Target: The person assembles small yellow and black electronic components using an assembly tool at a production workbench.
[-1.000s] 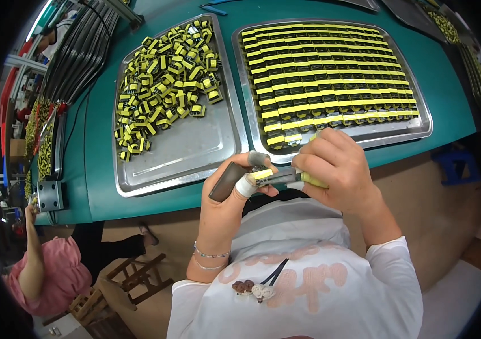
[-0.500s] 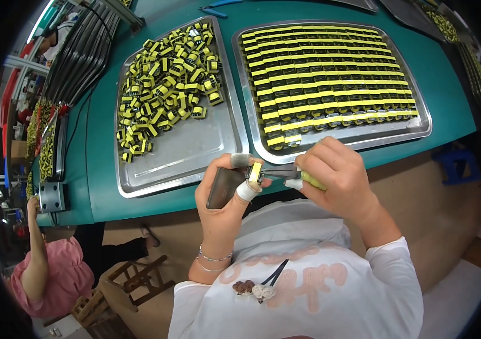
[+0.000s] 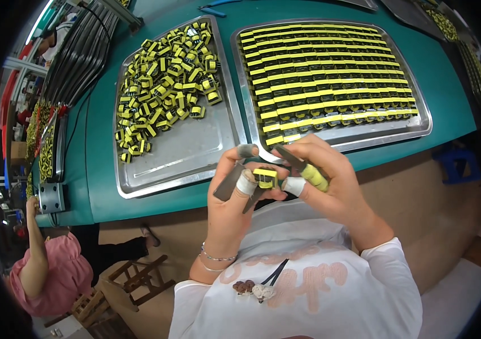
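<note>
My left hand (image 3: 228, 206), with tape on its thumb and index finger, holds a small transformer (image 3: 265, 177) wrapped in yellow tape. A dark flat piece (image 3: 229, 182) is also in this hand, lying against the palm. My right hand (image 3: 339, 183) grips a slim dark metal tool (image 3: 314, 177) with a yellow-green wrapped handle. The tool's dark end points up and left, away from the transformer. The taped right thumb is close beside the transformer; whether it touches cannot be made out.
A metal tray (image 3: 175, 169) at left carries a loose heap of similar transformers. The right tray (image 3: 331, 142) holds them in tight rows. Blue-handled pliers (image 3: 213, 10) lie at the far edge of the green table (image 3: 102, 195). A person in pink (image 3: 54, 271) is at left.
The transformer has turned from upright to lying sideways in my left fingers. The tool has swung away from it, and my right hand has come closer to my left.
</note>
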A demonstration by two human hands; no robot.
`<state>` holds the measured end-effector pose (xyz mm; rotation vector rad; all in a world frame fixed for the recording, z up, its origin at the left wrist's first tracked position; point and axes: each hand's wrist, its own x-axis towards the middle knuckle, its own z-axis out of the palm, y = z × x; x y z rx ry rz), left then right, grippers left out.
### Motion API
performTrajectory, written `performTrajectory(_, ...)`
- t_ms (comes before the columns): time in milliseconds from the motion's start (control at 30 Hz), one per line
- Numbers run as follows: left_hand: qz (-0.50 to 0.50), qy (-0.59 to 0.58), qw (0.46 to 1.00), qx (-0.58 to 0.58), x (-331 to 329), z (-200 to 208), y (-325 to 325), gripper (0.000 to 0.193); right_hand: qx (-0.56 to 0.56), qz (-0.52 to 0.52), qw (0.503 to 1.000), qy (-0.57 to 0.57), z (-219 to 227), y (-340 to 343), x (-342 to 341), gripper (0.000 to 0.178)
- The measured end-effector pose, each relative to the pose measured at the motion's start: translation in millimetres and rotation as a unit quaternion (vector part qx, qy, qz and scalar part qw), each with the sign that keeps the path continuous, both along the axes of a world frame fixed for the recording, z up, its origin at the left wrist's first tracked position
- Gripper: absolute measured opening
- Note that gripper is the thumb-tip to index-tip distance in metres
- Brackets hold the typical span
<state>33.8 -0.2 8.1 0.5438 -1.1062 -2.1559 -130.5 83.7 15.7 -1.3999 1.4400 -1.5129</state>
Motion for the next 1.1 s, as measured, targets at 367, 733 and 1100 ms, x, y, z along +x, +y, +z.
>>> performTrajectory(367,0.064,0.067,0.995,0.036,-1,-8,-5,0.040,0.031,0.074,0.978,-0.194,-7,3,15,0.035)
performTrajectory(733,0.092,0.117,0.988,0.030,-19,14,4,0.107,-0.060,0.009,0.996,0.064,1,-13,29,0.050)
performTrajectory(1100,0.089,0.038,0.990,-0.105,-23,11,8,0.112,-0.093,-0.039,0.973,0.206,6,-10,28,0.046)
